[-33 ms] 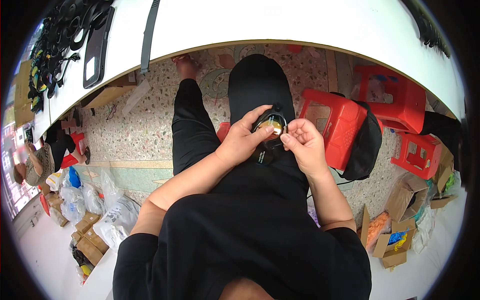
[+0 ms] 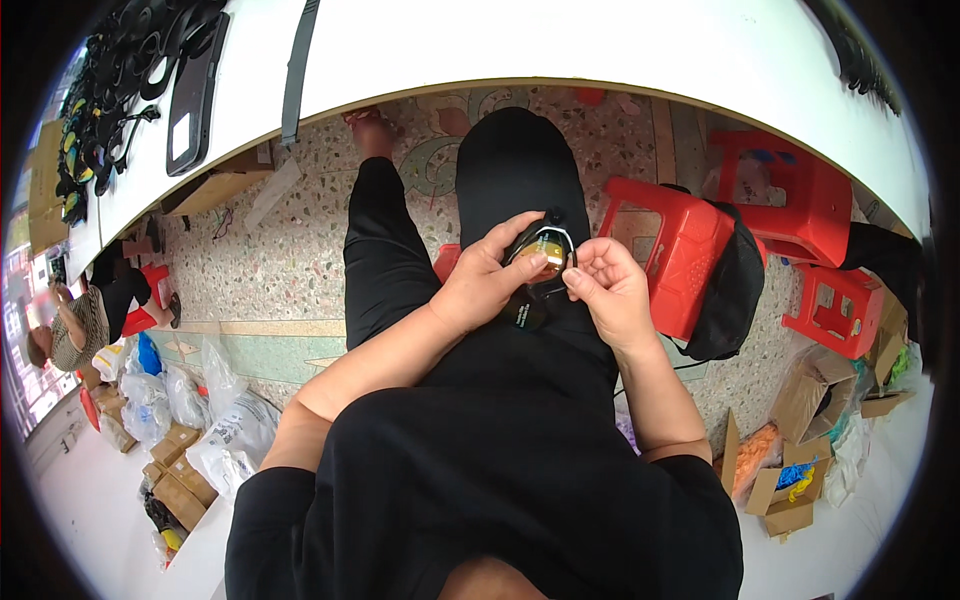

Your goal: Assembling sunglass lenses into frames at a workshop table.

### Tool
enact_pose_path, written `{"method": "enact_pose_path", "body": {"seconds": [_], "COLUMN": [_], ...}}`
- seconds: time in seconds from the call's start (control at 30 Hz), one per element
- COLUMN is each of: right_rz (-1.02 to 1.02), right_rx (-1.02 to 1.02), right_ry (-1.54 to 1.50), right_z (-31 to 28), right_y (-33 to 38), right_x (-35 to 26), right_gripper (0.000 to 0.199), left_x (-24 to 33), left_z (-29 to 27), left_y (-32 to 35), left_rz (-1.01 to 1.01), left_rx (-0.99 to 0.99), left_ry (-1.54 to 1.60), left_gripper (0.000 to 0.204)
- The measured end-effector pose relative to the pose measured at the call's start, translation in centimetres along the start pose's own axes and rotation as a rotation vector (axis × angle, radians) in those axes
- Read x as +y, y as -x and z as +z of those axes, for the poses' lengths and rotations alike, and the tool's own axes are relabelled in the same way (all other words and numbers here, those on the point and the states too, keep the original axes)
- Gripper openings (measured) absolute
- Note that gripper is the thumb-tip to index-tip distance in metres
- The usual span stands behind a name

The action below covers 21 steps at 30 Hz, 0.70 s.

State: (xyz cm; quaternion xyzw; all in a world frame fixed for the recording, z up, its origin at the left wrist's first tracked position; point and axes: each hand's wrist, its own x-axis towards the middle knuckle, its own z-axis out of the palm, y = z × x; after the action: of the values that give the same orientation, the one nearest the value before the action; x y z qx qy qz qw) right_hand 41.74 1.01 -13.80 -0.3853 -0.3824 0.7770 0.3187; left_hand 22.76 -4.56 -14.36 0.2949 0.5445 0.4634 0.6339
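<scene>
Over my lap I hold a pair of black swimming goggles (image 2: 553,266) with shiny, gold-tinted lenses. My left hand (image 2: 487,272) grips one lens, its thumb lying across the front and its fingers at the far side. The other lens hangs below, dark and partly in the shadow of my clothes. At the right rim, my right hand (image 2: 610,292) pinches the edge or strap between thumb and index finger, with its other fingers curled. What exactly lies between those fingertips is too small to make out.
The white table (image 2: 560,40) curves across the front, with a dark phone (image 2: 196,100), a strap (image 2: 299,70) and piled black goggles (image 2: 110,90) at left. Red stools (image 2: 670,255), one with a black bag (image 2: 735,290), stand right. Boxes (image 2: 790,490) and plastic bags (image 2: 235,440) flank me. Another person (image 2: 85,325) sits far left.
</scene>
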Motion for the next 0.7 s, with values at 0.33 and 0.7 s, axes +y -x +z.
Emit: {"method": "enact_pose_path", "body": {"seconds": [0.33,0.7], "right_rz": [0.053,0.071], "right_rx": [-0.038,0.006], "right_ry": [-0.187,-0.085], "right_z": [0.3,0.5], "right_y": [0.0,-0.7], "right_x": [0.5,1.2], "right_gripper": [0.035,0.043], "left_x": [1.4,3.7], "left_z": [0.5,-0.3], "left_y": [1.0,1.2], "left_rz": [0.008,0.381], "left_rx": [-0.04,0.204], "left_ry": [-0.216,-0.69], "left_gripper": [0.057,0.038]}}
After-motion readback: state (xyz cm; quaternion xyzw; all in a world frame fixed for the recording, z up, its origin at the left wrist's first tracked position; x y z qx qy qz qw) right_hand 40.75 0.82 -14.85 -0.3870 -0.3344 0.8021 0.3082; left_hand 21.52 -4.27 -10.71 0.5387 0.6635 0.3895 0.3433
